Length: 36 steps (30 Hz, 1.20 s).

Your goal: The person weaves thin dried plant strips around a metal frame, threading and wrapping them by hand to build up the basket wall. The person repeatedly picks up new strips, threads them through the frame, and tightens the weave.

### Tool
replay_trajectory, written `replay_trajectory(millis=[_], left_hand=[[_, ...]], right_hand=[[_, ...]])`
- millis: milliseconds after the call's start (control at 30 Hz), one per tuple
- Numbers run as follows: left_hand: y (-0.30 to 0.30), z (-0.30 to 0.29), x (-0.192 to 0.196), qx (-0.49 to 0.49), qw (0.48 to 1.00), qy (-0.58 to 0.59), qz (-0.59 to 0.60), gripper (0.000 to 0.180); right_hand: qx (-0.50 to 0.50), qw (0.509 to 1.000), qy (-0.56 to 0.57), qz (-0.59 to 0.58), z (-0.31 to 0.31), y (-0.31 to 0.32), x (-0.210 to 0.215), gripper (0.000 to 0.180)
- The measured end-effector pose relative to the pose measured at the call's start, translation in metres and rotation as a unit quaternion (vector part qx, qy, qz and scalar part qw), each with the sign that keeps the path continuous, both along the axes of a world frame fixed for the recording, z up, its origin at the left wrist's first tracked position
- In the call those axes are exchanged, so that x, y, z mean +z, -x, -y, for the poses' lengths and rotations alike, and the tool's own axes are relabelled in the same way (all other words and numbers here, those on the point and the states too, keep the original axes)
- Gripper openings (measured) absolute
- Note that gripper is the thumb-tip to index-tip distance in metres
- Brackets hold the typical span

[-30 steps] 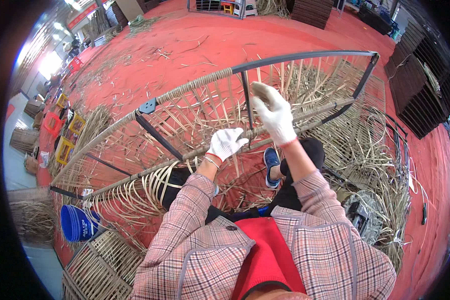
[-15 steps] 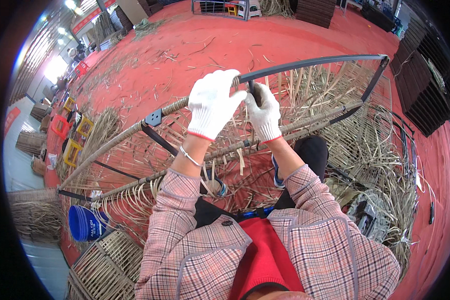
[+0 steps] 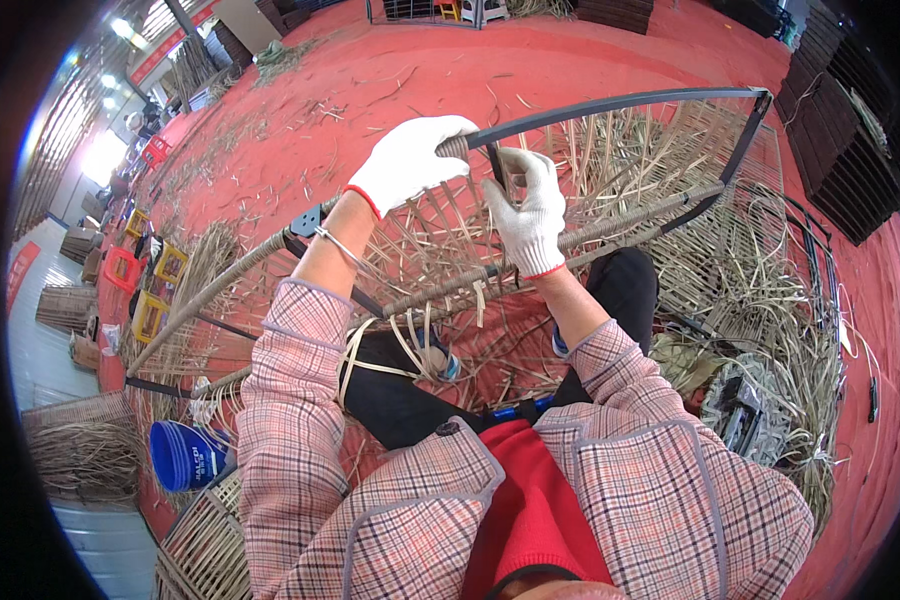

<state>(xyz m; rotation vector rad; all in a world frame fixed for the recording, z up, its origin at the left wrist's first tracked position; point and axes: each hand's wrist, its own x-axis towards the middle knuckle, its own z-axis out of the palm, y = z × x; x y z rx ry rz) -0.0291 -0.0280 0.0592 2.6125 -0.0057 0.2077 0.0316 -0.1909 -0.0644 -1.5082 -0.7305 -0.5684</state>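
Observation:
A long dark metal frame (image 3: 610,107) tilts across in front of me, its left length wound with tan strip. My left hand (image 3: 410,165), in a white knitted glove, wraps over the top bar where the winding (image 3: 454,148) ends and bare metal begins. Just right of it, my right hand (image 3: 530,205), gloved too, has thumb and curled fingers around a short dark strut (image 3: 495,158) below that bar. Pale strips (image 3: 410,345) hang from the lower wrapped bar (image 3: 440,290) over my leg. Any strip inside the gloves is hidden.
A blue bucket (image 3: 182,455) stands at the lower left beside a woven slatted panel (image 3: 205,545). Loose strips heap on the right (image 3: 770,300). Dark stacked panels (image 3: 835,130) rise at the far right. Yellow stools (image 3: 150,315) and a red one (image 3: 122,268) stand left.
My left hand has moved slightly up and left along the bar, and its forearm has swung left. The right hand has risen slightly. The frame's top bar sits higher in view.

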Motion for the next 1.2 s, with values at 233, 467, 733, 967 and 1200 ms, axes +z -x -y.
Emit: replay_trajectory(millis=[233, 467, 733, 967, 1200], left_hand=[[-0.017, -0.008, 0.002, -0.030, 0.999, -0.015, -0.036, 0.031], [-0.017, -0.011, -0.001, -0.012, 0.998, -0.054, -0.029, 0.033], [-0.009, -0.001, -0.024, 0.090, 0.932, -0.260, 0.238, 0.032], [-0.004, 0.008, -0.039, 0.134, 0.933, -0.199, 0.267, 0.038], [-0.006, 0.017, -0.050, 0.150, 0.898, -0.229, 0.344, 0.030]], right_hand=[[-0.060, 0.994, 0.060, 0.072, -0.006, 0.001, 0.005, 0.031], [-0.098, 0.974, 0.198, 0.052, -0.007, 0.012, 0.013, 0.015], [0.074, 0.968, 0.196, 0.135, 0.017, 0.015, 0.062, 0.014], [0.024, 0.923, 0.313, 0.224, -0.020, -0.080, 0.133, 0.017], [0.026, 0.878, 0.459, 0.135, -0.048, -0.098, 0.120, 0.023]])
